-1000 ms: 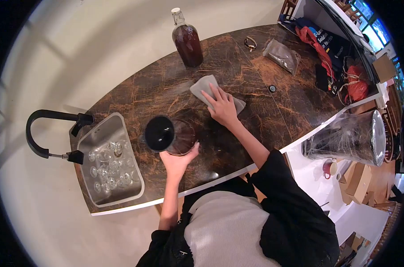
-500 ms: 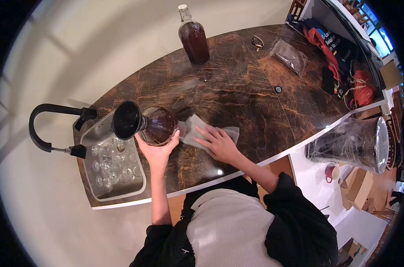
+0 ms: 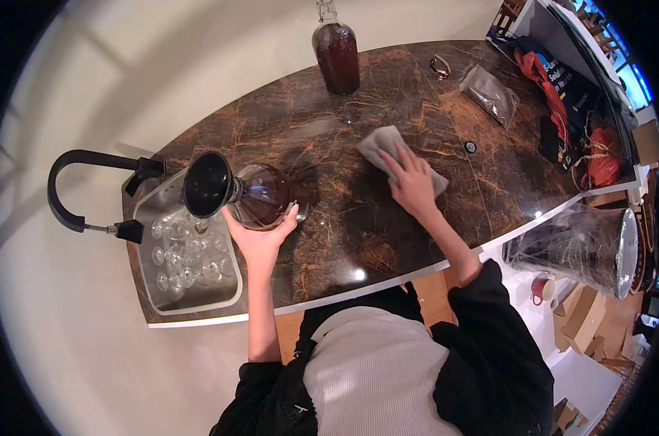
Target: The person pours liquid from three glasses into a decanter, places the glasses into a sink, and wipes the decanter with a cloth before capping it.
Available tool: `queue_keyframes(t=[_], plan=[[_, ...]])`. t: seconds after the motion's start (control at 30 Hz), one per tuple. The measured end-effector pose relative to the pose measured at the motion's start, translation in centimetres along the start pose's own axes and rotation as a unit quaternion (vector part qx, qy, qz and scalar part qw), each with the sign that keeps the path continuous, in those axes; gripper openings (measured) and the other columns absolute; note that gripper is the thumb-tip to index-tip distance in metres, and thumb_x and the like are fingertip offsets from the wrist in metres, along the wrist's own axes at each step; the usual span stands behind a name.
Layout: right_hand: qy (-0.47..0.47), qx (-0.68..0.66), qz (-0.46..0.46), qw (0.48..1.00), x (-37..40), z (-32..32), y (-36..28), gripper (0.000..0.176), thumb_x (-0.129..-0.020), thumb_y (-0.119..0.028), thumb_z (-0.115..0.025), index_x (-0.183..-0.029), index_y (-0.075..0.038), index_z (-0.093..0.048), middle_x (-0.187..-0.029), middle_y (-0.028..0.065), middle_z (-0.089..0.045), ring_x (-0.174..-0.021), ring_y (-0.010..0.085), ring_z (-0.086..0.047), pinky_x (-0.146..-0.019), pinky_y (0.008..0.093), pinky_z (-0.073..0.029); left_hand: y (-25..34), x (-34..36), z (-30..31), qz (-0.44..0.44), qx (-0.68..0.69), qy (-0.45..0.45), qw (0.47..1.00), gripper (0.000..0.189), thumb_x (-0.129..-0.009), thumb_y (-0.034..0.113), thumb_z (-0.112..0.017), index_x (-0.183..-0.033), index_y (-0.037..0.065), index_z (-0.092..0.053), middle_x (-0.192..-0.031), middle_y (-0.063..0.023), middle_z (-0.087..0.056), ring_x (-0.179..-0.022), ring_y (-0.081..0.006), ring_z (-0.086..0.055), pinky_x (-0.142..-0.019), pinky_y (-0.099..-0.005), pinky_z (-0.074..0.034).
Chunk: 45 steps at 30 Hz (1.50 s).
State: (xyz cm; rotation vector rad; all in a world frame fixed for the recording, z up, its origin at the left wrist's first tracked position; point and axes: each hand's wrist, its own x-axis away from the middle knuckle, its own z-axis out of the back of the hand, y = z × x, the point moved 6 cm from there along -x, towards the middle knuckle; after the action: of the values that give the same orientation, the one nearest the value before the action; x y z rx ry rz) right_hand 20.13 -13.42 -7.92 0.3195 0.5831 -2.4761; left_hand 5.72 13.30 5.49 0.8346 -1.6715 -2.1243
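Note:
My left hand [image 3: 260, 243] is closed around the side of a clear glass bottle [image 3: 265, 192] with dark reddish liquid in it. A black funnel [image 3: 207, 184] sits in the neck of that bottle, near the sink edge. Out over the counter, my right hand [image 3: 413, 182] presses down on a folded grey cloth [image 3: 381, 143], its fingers spread across the top. Part of the cloth is hidden under the palm. Behind, by the wall, stands a second glass bottle [image 3: 336, 62] with dark red liquid; its top reaches the frame edge.
A metal sink [image 3: 188, 307] on the left holds several small glasses [image 3: 188, 254], with a black faucet [image 3: 57, 192] beside it. On the brown counter [image 3: 329, 251] lie a bracelet-like ring [image 3: 440, 67], a clear packet [image 3: 490, 94] and a small black cap [image 3: 470, 147]. A plastic-wrapped cylinder [image 3: 572, 247] stands right.
My right hand has slid the cloth right and away from me, off the spot beside the held bottle. My left hand still holds the bottle. The view has shifted slightly.

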Motion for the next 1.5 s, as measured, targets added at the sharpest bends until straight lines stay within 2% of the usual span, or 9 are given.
queue_keyframes(t=[0.2,0.47,0.67,0.73,0.87,0.93,1.0,1.3,1.5], plan=[[-0.018,-0.041,0.077,0.996,-1.8,-4.8,-8.5,0.072,-0.079,-0.018,-0.073,-0.147,-0.024,-0.048,-0.158,0.0115,-0.036,-0.142,0.0319,-0.04,-0.111,0.0494,-0.035,1.2,-0.3,0.9,0.007,0.007,0.01,1.0,0.09,-0.065,0.0,-0.089,-0.138,-0.002,-0.036,-0.125,-0.0151,-0.054,-0.108,-0.0212,-0.061,-0.091,-0.034,-0.057],[-0.082,-0.165,0.228,0.956,4.2,-5.8,-17.0,0.062,-0.082,-0.02,-0.067,-0.142,-0.018,-0.052,-0.159,0.0096,-0.035,-0.143,0.0311,-0.038,-0.115,0.0509,-0.034,2.0,-1.4,1.8,-0.038,-0.036,0.011,0.999,0.101,-0.064,-0.002,-0.089,-0.144,-0.001,-0.029,-0.128,-0.0183,-0.054,-0.109,-0.0235,-0.063,-0.093,-0.0345,-0.056],[-0.248,-0.157,0.321,0.9,9.4,-1.8,-11.1,0.064,-0.076,-0.014,-0.072,-0.137,-0.026,-0.056,-0.16,0.0004,-0.036,-0.147,0.0269,-0.035,-0.115,0.0508,-0.034,1.8,-1.6,1.5,-0.027,-0.053,0.026,0.998,0.093,-0.065,0.003,-0.091,-0.139,-0.002,-0.035,-0.128,-0.0141,-0.052,-0.112,-0.0199,-0.058,-0.093,-0.0319,-0.054],[-0.261,-0.107,0.272,0.92,8.2,-0.4,-6.1,0.069,-0.072,-0.008,-0.074,-0.136,-0.027,-0.056,-0.16,0.0019,-0.037,-0.147,0.0268,-0.035,-0.116,0.0508,-0.033,1.0,-1.5,1.7,-0.029,-0.06,0.028,0.997,0.093,-0.065,0.004,-0.091,-0.139,-0.002,-0.036,-0.127,-0.0142,-0.052,-0.111,-0.0201,-0.058,-0.093,-0.0319,-0.054],[-0.108,-0.008,0.091,0.99,1.6,0.7,0.6,0.067,-0.08,-0.012,-0.07,-0.143,-0.029,-0.052,-0.156,0.0061,-0.041,-0.146,0.0278,-0.035,-0.115,0.0533,-0.032,1.3,-1.5,1.5,0.002,-0.027,0.028,0.999,0.091,-0.064,0.004,-0.092,-0.137,-0.002,-0.037,-0.127,-0.0143,-0.053,-0.11,-0.0203,-0.059,-0.095,-0.032,-0.052],[-0.016,0.003,0.048,0.999,-1.9,-0.2,-0.1,0.066,-0.082,-0.016,-0.069,-0.144,-0.027,-0.051,-0.154,0.0085,-0.042,-0.145,0.0269,-0.037,-0.115,0.0536,-0.031,1.3,-1.6,1.8,0.004,-0.037,0.032,0.999,0.09,-0.064,0.004,-0.092,-0.136,-0.002,-0.038,-0.126,-0.0142,-0.053,-0.11,-0.0202,-0.059,-0.095,-0.0319,-0.052],[-0.017,-0.019,0.033,0.999,-4.5,-3.0,-2.5,0.066,-0.082,-0.02,-0.07,-0.145,-0.025,-0.05,-0.154,0.0114,-0.042,-0.145,0.0291,-0.037,-0.115,0.0537,-0.031,1.3,-1.8,2.1,-0.011,-0.054,0.028,0.998,0.101,-0.064,-0.001,-0.09,-0.143,-0.001,-0.029,-0.13,-0.0186,-0.051,-0.11,-0.0239,-0.062,-0.092,-0.0345,-0.056],[-0.071,-0.072,0.196,0.975,-2.7,-8.9,-19.3,0.055,-0.084,-0.033,-0.068,-0.134,-0.014,-0.059,-0.157,0.015,-0.037,-0.142,0.0316,-0.039,-0.118,0.0521,-0.028,1.2,-2.4,3.2,-0.028,-0.063,0.037,0.997,0.105,-0.063,-0.005,-0.089,-0.146,-0.002,-0.026,-0.132,-0.0188,-0.051,-0.109,-0.0219,-0.062,-0.092,-0.0333,-0.056],[-0.158,-0.167,0.4,0.887,7.3,-7.8,-22.9,0.059,-0.082,-0.032,-0.068,-0.139,-0.02,-0.055,-0.157,0.0091,-0.038,-0.144,0.027,-0.037,-0.117,0.0486,-0.032,1.6,-2.4,2.2,0.007,-0.079,0.051,0.996,0.104,-0.063,-0.004,-0.089,-0.146,-0.003,-0.027,-0.131,-0.0186,-0.052,-0.109,-0.0217,-0.062,-0.091,-0.0327,-0.055]])
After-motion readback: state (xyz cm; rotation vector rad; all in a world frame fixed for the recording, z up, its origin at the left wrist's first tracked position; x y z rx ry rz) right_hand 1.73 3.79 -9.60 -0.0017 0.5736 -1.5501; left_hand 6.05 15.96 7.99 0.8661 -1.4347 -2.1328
